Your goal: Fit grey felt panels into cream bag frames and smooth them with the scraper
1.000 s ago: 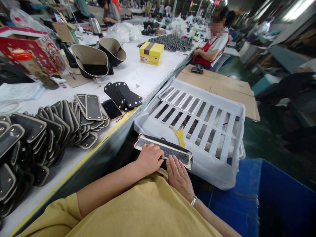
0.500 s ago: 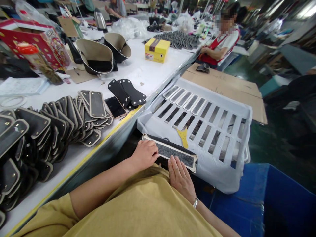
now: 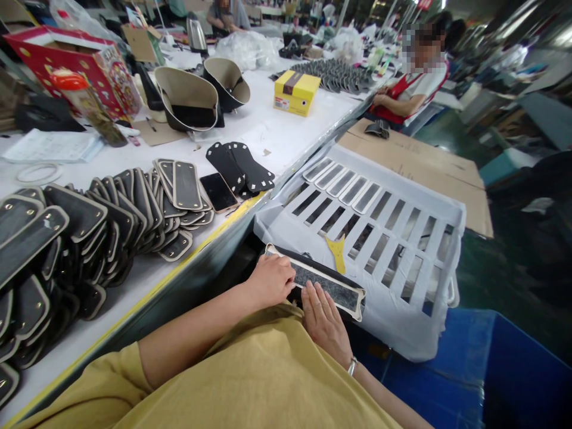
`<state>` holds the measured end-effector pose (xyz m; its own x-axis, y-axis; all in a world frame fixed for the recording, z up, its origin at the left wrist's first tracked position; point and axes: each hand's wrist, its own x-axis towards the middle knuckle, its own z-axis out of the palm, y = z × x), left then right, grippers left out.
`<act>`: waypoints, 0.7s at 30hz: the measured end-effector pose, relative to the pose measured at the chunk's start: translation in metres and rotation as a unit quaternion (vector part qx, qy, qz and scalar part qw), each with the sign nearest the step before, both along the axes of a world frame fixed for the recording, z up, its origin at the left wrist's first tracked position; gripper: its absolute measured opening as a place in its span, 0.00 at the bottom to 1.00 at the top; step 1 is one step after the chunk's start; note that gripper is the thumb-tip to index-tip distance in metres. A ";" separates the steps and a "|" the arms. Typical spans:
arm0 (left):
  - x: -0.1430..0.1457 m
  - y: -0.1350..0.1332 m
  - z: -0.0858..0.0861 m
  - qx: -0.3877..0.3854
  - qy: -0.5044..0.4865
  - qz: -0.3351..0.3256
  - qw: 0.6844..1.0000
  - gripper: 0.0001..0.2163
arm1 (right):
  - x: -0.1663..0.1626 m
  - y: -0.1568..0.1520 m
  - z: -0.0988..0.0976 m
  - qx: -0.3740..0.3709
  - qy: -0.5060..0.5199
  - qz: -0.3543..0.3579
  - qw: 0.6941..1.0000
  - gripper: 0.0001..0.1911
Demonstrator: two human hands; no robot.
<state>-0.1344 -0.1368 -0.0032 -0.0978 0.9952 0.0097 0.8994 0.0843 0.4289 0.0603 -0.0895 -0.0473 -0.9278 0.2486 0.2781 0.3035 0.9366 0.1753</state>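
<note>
A flat oblong panel (image 3: 330,287) with a cream rim and dark grey felt middle lies on my lap, against the near edge of a white slatted tray (image 3: 402,179). My left hand (image 3: 270,279) is curled closed over the panel's left end, gripping it. My right hand (image 3: 322,319) rests with fingers flat and together on the panel's near edge. A small yellow cut-out piece (image 3: 338,252) lies on the tray just beyond the panel.
A long white table (image 3: 268,134) on my left carries a fanned row of several similar dark panels (image 3: 102,220), a phone (image 3: 218,192), black pieces (image 3: 239,168), a yellow box (image 3: 296,92) and curved bag shells (image 3: 187,104). A person in red (image 3: 409,89) sits further along. A blue bin (image 3: 482,369) stands at right.
The view has shifted slightly, sliding everything a little right and down. Both hands stay on the panel, with the left hand closing a little more over its left end.
</note>
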 end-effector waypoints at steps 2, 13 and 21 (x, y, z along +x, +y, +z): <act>-0.004 -0.003 -0.001 0.007 -0.015 -0.009 1.000 0.06 | -0.001 0.000 0.000 0.003 -0.006 0.004 1.000 0.21; -0.048 -0.021 -0.021 0.110 -0.078 -0.034 0.990 0.07 | -0.009 0.002 0.000 0.009 0.005 0.011 1.000 0.21; -0.040 -0.018 -0.017 0.119 -0.091 -0.004 0.989 0.04 | -0.017 0.005 -0.001 0.003 -0.006 0.034 0.999 0.21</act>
